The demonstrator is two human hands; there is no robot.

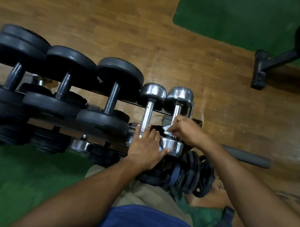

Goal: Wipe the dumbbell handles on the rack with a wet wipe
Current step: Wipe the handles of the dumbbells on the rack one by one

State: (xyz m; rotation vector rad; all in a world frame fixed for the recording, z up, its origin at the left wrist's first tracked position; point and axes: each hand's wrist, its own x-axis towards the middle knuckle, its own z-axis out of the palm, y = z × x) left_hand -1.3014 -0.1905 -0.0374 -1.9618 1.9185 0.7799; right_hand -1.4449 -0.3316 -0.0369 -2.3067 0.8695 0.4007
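The right hand [183, 130] pinches the wipe [168, 130] against the near end of the rightmost chrome handle [176, 113] on the rack's [76, 130] top row. To do this well, I would wrap the wipe fully round the bar, then draw it end to end while twisting, so the knurling gets cleaned all round. The left hand [145, 147] lies flat and open, fingers straight, pressing the near chrome heads [172, 146] to stop rolling. Both forearms reach forward, the right wrist bent inward over the bar.
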